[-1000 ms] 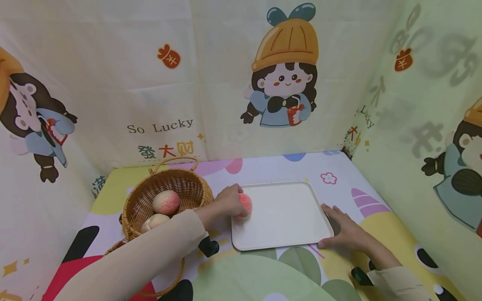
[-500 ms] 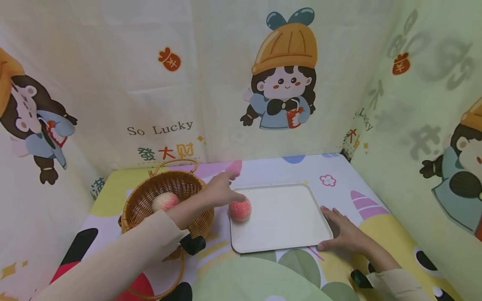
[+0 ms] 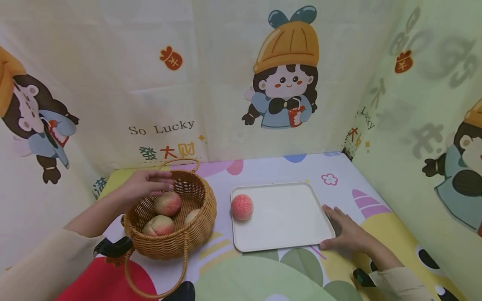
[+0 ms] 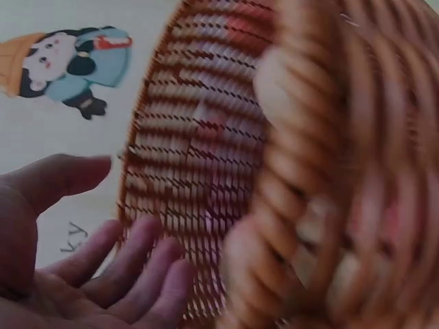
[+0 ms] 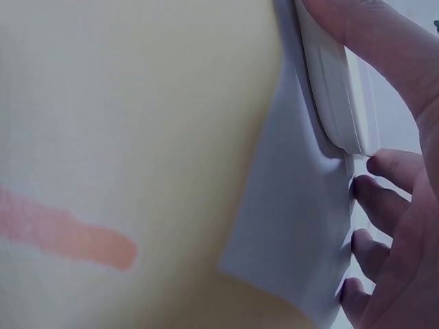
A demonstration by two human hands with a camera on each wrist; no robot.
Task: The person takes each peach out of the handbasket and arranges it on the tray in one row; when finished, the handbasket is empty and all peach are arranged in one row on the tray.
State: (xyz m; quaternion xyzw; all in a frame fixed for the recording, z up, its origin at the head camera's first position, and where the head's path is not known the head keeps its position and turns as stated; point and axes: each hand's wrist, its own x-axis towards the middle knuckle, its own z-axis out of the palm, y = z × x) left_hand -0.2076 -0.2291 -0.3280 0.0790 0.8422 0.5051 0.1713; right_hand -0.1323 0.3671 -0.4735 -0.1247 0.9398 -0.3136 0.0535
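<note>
Over the back left of the wicker basket (image 3: 203,225) is my left hand (image 3: 141,187), fingers loosely extended and holding nothing; the left wrist view shows that hand (image 4: 103,274) beside the woven wall (image 4: 185,151). Inside the basket lie a peach (image 3: 167,203) just under the fingers, another (image 3: 159,225) nearer the front and a pale one (image 3: 193,216) at the right. One pink peach (image 3: 242,207) rests on the left part of the white tray (image 3: 282,217). My right hand (image 3: 348,234) touches the tray's right edge, thumb and fingers spread around its corner; the right wrist view shows the hand (image 5: 405,226) there too.
A basket handle (image 3: 158,296) hangs down onto the patterned tablecloth (image 3: 263,276) in front; the other handle (image 3: 178,160) stands at the back. Printed cloth walls (image 3: 222,83) surround the table at the back and both sides.
My left hand let go of the pink peach on the tray, then moved left to above the basket, uncovering the peaches inside. The right hand stays at the tray's edge.
</note>
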